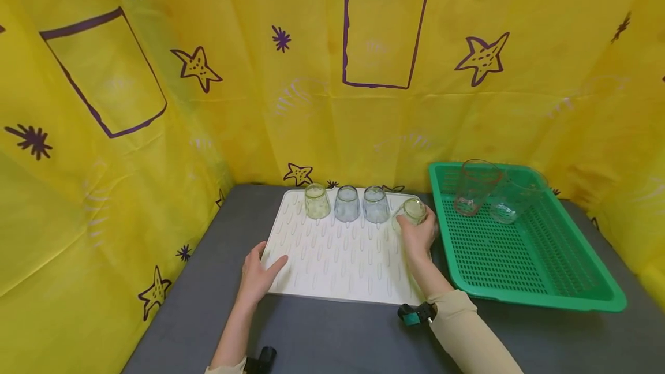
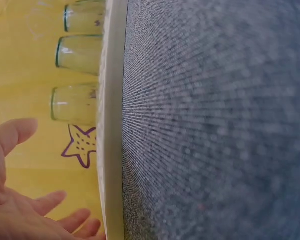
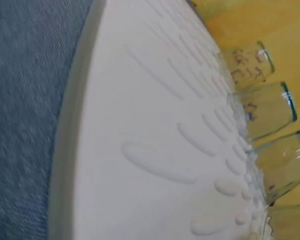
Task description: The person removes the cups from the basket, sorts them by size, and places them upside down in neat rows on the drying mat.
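Observation:
A row of small clear glasses stands narrower end up along the back of a white ridged drying mat [image 1: 332,264]. From the left they are a greenish glass [image 1: 317,205], a bluish glass [image 1: 347,208] and another bluish glass [image 1: 376,208]. At the row's right end my right hand [image 1: 419,236] grips a second greenish glass [image 1: 414,210], thumb on its near side and fingers round its right. Part of that glass [image 3: 290,222] shows low in the right wrist view. My left hand [image 1: 256,275] rests at the mat's left edge, fingers spread and holding nothing.
Right of the mat sits a green perforated basket [image 1: 589,253]. Inside, toward its back, are a tall pink-tinted glass [image 1: 475,189] and a wide clear glass [image 1: 511,201]. A yellow patterned cloth [image 1: 312,120] hangs behind the dark grey table [image 1: 332,333].

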Action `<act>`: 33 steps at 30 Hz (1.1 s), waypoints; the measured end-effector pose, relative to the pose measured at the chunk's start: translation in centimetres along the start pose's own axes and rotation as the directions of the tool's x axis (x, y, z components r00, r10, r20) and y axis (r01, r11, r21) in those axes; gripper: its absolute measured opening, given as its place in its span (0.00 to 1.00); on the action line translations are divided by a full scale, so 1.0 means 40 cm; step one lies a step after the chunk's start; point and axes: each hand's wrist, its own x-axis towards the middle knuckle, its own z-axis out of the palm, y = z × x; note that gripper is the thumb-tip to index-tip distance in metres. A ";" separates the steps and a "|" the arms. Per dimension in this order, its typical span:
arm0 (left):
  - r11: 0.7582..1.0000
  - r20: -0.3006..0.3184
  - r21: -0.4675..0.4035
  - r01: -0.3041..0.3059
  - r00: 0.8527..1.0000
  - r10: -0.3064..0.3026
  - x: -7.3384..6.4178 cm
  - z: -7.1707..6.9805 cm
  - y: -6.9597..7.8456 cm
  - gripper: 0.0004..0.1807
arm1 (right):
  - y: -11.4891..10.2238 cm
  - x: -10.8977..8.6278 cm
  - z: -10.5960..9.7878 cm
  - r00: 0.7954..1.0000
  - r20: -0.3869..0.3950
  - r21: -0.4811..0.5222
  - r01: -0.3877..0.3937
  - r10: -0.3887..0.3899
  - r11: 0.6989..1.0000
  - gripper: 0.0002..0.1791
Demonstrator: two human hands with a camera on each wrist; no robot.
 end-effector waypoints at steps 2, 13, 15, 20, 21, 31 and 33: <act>1.000 0.033 0.020 0.016 0.999 -0.017 -0.003 -0.001 -0.004 0.45 | 0.005 0.008 0.006 1.000 -0.002 -0.006 0.005 -0.005 1.000 0.42; 0.999 0.080 0.044 0.020 0.997 -0.023 -0.012 0.001 -0.018 0.48 | 0.003 0.042 0.035 0.995 -0.038 -0.049 0.087 -0.089 0.995 0.40; 0.999 0.083 0.049 0.015 0.996 -0.019 -0.013 0.001 -0.017 0.48 | 0.003 0.047 0.037 0.995 -0.041 -0.057 0.088 -0.091 0.994 0.39; 0.998 0.089 0.055 0.011 0.996 -0.016 -0.014 0.001 -0.019 0.48 | 0.004 0.056 0.038 0.996 -0.033 -0.082 0.083 -0.086 0.993 0.39; 0.998 0.090 0.056 0.013 0.996 -0.017 -0.014 0.002 -0.021 0.48 | 0.005 0.056 0.037 0.996 -0.032 -0.086 0.085 -0.088 0.993 0.39; 0.998 0.090 0.065 0.017 0.996 -0.022 -0.011 -0.002 -0.024 0.48 | 0.004 0.055 0.040 0.996 -0.018 -0.106 0.082 -0.084 0.991 0.41; 0.998 0.088 0.067 0.017 0.996 -0.023 -0.011 -0.004 -0.022 0.48 | 0.001 0.053 0.043 0.996 -0.023 -0.105 0.078 -0.081 0.991 0.42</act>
